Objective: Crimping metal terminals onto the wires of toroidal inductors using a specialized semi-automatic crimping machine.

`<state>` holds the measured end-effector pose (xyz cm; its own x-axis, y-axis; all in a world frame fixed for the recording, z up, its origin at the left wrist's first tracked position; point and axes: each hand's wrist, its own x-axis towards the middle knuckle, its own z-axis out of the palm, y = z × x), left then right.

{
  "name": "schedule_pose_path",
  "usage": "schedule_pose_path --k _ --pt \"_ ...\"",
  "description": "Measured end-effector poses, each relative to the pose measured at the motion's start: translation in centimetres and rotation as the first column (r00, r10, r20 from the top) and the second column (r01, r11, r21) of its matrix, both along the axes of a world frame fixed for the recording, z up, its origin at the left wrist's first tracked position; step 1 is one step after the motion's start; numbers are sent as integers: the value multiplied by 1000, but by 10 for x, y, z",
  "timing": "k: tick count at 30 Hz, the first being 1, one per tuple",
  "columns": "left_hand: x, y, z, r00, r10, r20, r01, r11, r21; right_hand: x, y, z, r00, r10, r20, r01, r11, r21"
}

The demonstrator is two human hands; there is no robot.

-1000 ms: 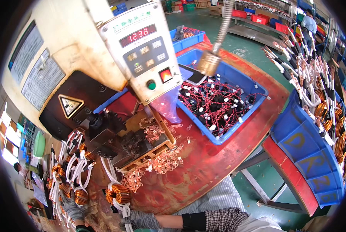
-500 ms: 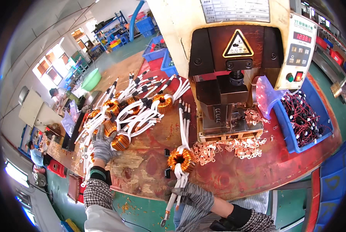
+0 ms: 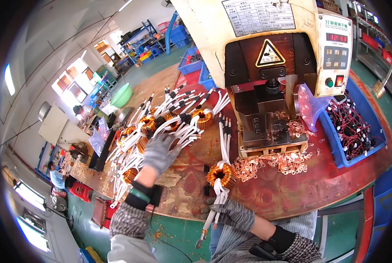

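My left hand (image 3: 160, 154), in a grey knit glove, reaches into the pile of coils on the left. A copper-wound ring coil (image 3: 174, 142) shows between its thumb and fingers, the rest hidden behind the glove. Near the table's front edge my right hand (image 3: 233, 214), also gloved, is closed around the white leads (image 3: 220, 199) of another ring coil (image 3: 222, 175). That coil lies flat on the table, with further black-banded leads (image 3: 224, 136) pointing away toward the press. One lead below the right hand ends in a metal lug (image 3: 200, 242).
A press machine (image 3: 266, 105) stands beyond the right hand. Loose copper lugs (image 3: 270, 164) are strewn along its base. At right, a blue bin (image 3: 338, 153) holds red and black wires. More ring coils (image 3: 202, 118) with tangled white leads cover the table's left side.
My left hand has moved right and slightly away, and a coil now shows between its fingers. The right hand keeps its hold on the leads. The whole view has shifted a little.
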<state>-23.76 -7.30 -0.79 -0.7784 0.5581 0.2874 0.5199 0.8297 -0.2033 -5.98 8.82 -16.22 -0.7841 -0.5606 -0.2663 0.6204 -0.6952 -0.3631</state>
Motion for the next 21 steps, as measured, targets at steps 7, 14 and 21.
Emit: schedule_pose_path --k 7,14,21 --pt "-77 60 -25 935 285 210 -209 924 -321 5 0 5 1000 30 -3 -30 1000 -3" --pt "-92 37 -28 996 -59 -63 34 940 -339 2 -2 5 999 41 -16 -41 999 -22" --pt "-66 -36 51 988 77 -131 -96 985 -142 4 10 33 996 35 83 -37 999 13"
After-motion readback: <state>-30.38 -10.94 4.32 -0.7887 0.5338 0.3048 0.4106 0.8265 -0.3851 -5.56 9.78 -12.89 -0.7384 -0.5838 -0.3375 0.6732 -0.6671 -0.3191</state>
